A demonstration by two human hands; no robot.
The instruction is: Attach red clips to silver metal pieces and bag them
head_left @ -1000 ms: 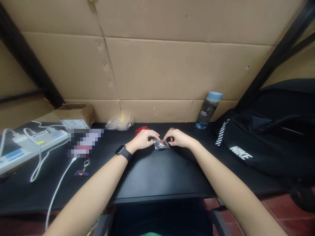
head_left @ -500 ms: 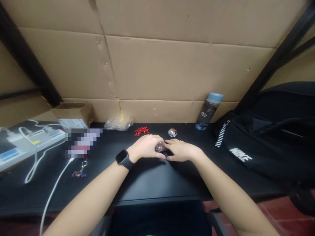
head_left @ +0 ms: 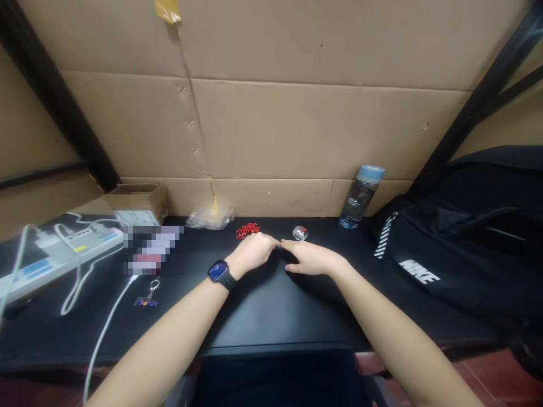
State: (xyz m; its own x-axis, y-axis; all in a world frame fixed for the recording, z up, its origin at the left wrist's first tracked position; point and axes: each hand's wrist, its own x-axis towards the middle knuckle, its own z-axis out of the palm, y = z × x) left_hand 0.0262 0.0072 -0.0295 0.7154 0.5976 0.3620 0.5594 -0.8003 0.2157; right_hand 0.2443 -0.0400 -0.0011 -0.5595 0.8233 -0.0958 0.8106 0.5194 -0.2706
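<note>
My left hand (head_left: 255,252), with a dark watch (head_left: 219,272) on its wrist, is closed, its thumb and fingers pressed together. Whatever it holds is hidden from the camera. Facing it, my right hand (head_left: 313,258) has its fingers stretched out and the thumb apart. The right fingertips meet or nearly meet the left ones just above the black table (head_left: 271,311). A pile of red paper clips or similar small red pieces (head_left: 248,230) lies just behind my left hand. Behind my right hand sits a shiny, clear round object (head_left: 300,233) with a red spot.
A water bottle (head_left: 360,198) with a blue lid stands at the back right beside a black bag (head_left: 441,249). On the left are a power strip (head_left: 63,257), a cardboard box (head_left: 139,200), a blurred-out item with a white cable (head_left: 104,333), and a keychain (head_left: 147,301). Crumpled plastic (head_left: 211,217) lies behind.
My left hand has closed from a curved grasp around a clear round object, which no longer shows. My right hand stays close by. The view has tilted slightly.
</note>
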